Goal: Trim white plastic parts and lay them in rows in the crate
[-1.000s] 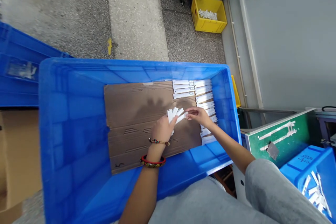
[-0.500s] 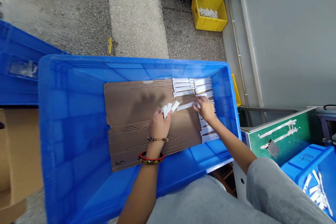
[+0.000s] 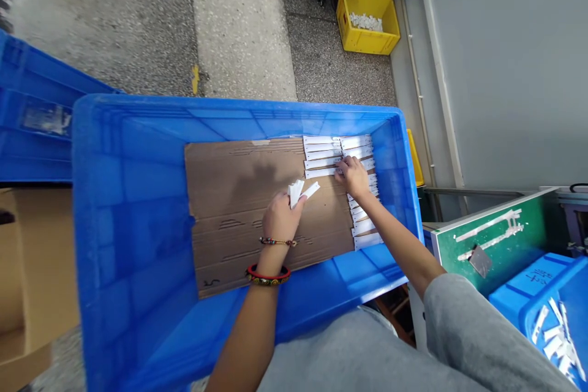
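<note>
A big blue crate (image 3: 138,196) has a brown cardboard sheet (image 3: 239,196) lying on its floor. Rows of flat white strips (image 3: 321,153) lie on the cardboard along its far right side. My left hand (image 3: 280,217) is closed round a small bunch of white strips (image 3: 298,191), held just above the cardboard's middle. My right hand (image 3: 353,176) rests fingers-down on the end of one white strip (image 3: 321,172), set below the laid row. Bead bracelets circle my left wrist.
Another blue crate (image 3: 27,116) stands at the left, with a cardboard box (image 3: 27,269) below it. A yellow bin (image 3: 365,21) with white parts sits on the floor far back. At the right are a green table (image 3: 496,239) and a blue bin (image 3: 542,306) of white strips.
My right hand drew one strip from the bunch in my left hand and carried it up-right to the end of the laid row. My left hand shifted slightly up.
</note>
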Available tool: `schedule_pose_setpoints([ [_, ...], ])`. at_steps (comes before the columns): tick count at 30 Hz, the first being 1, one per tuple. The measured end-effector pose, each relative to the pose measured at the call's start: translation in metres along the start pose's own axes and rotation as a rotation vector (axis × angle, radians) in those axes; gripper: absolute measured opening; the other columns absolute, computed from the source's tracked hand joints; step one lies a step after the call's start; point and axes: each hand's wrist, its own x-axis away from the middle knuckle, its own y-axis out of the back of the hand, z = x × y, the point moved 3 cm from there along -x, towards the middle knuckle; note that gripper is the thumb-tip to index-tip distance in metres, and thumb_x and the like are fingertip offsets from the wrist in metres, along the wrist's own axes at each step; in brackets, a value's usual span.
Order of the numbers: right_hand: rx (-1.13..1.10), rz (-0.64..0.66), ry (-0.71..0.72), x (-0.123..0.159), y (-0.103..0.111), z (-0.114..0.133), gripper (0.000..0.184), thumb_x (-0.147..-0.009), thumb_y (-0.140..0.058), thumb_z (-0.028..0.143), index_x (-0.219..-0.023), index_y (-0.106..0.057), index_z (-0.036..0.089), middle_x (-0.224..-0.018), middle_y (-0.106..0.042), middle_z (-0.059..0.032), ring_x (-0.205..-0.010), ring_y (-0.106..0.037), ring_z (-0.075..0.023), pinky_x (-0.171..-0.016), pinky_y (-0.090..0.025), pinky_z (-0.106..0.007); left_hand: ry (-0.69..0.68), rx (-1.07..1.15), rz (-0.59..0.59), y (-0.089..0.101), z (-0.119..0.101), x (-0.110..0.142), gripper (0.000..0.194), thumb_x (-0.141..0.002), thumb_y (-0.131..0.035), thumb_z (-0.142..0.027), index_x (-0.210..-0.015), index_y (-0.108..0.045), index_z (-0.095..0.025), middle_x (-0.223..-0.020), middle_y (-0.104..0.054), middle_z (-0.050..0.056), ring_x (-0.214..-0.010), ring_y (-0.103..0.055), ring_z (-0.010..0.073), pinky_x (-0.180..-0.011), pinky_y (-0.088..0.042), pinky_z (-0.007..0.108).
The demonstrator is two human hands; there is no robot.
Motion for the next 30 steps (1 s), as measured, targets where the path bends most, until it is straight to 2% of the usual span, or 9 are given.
schedule_pose_setpoints([
  [3, -0.168, -0.019, 0.067, 0.009, 0.012, 0.008, 0.028, -0.091, -0.054, 0.021, -0.116, -0.064, 0.017, -0.113, -0.064, -0.0125, -0.105, -0.054, -0.0264, -0.094, -0.043, -0.038, 0.0, 0.013, 0.001, -0.002, 0.003, -0.001, 0.031, -0.086, -0.054, -0.038, -0.09, -0.073, -0.014, -0.095, -0.072, 0.015, -0.088, -0.068, 0.0281, -0.069, -0.048, 0.03],
  [6, -0.474, 0.093, 0.314, 0.026, 0.019, 0.025, 0.03, -0.091, -0.054, 0.023, -0.119, -0.063, 0.022, -0.116, -0.065, -0.0079, -0.11, -0.056, -0.0222, -0.098, -0.044, -0.035, -0.045, 0.035, 0.022, -0.004, 0.005, -0.002, 0.031, -0.087, -0.053, -0.037, -0.092, -0.073, -0.013, -0.098, -0.072, 0.014, -0.088, -0.067, 0.0262, -0.07, -0.048, 0.03],
  [8, -0.622, 0.166, 0.386, 0.038, 0.021, 0.032, 0.026, -0.09, -0.057, 0.024, -0.114, -0.066, 0.023, -0.114, -0.066, -0.0073, -0.106, -0.059, -0.0202, -0.094, -0.046, -0.033, -0.116, 0.046, 0.077, -0.008, 0.004, -0.002, 0.03, -0.087, -0.052, -0.035, -0.09, -0.073, -0.014, -0.097, -0.072, 0.012, -0.085, -0.067, 0.0238, -0.07, -0.048, 0.029],
  [13, -0.81, 0.27, 0.144, 0.055, 0.01, 0.022, 0.013, -0.082, -0.065, 0.02, -0.095, -0.069, 0.018, -0.087, -0.067, -0.003, -0.067, -0.057, -0.0127, -0.068, -0.049, -0.026, -0.275, 0.01, 0.196, -0.014, -0.003, 0.003, 0.025, -0.086, -0.055, -0.031, -0.08, -0.074, -0.016, -0.095, -0.07, 0.011, -0.083, -0.066, 0.0224, -0.071, -0.048, 0.029],
  [20, -1.295, 0.753, -0.032, 0.064, 0.002, 0.005, 0.034, -0.076, -0.072, 0.044, -0.095, -0.064, 0.018, -0.078, -0.067, -0.0006, -0.064, -0.059, -0.0109, -0.058, -0.048, -0.022, -0.52, -0.035, 0.244, -0.012, -0.011, 0.011, 0.018, -0.087, -0.056, -0.026, -0.084, -0.073, -0.021, -0.101, -0.069, 0.009, -0.092, -0.064, 0.0233, -0.075, -0.049, 0.031],
  [22, -1.274, 0.706, -0.036, 0.06, 0.004, 0.0, 0.035, -0.074, -0.074, 0.045, -0.092, -0.066, 0.017, -0.076, -0.067, -0.0006, -0.064, -0.06, -0.0111, -0.062, -0.05, -0.024, -0.545, 0.007, 0.237, -0.013, -0.011, 0.011, 0.019, -0.087, -0.055, -0.025, -0.089, -0.073, -0.021, -0.11, -0.068, 0.01, -0.1, -0.062, 0.0248, -0.083, -0.05, 0.034],
  [26, -0.953, 0.352, -0.028, 0.044, 0.007, -0.008, 0.023, -0.079, -0.072, 0.034, -0.095, -0.071, 0.018, -0.09, -0.072, -0.0044, -0.077, -0.065, -0.0145, -0.077, -0.052, -0.029, -0.554, 0.146, 0.105, -0.008, -0.01, 0.006, 0.028, -0.089, -0.048, -0.028, -0.101, -0.071, -0.018, -0.129, -0.061, 0.012, -0.12, -0.053, 0.0282, -0.103, -0.042, 0.042],
  [28, -0.72, 0.213, -0.021, 0.038, 0.006, -0.008, 0.017, -0.084, -0.067, 0.027, -0.099, -0.072, 0.021, -0.099, -0.073, -0.0051, -0.081, -0.065, -0.016, -0.08, -0.052, -0.031, -0.454, 0.23, -0.013, -0.002, -0.006, 0.004, 0.034, -0.092, -0.041, -0.03, -0.106, -0.069, -0.017, -0.124, -0.063, 0.013, -0.115, -0.058, 0.0266, -0.1, -0.044, 0.04],
  [30, -0.514, 0.108, 0.008, 0.033, 0.003, -0.007, 0.017, -0.088, -0.062, 0.021, -0.101, -0.071, 0.022, -0.105, -0.072, -0.0055, -0.09, -0.064, -0.0188, -0.085, -0.051, -0.033, -0.256, 0.254, -0.059, 0.002, 0.001, 0.001, 0.039, -0.093, -0.036, -0.033, -0.107, -0.069, -0.015, -0.107, -0.069, 0.013, -0.096, -0.066, 0.0253, -0.087, -0.05, 0.036],
])
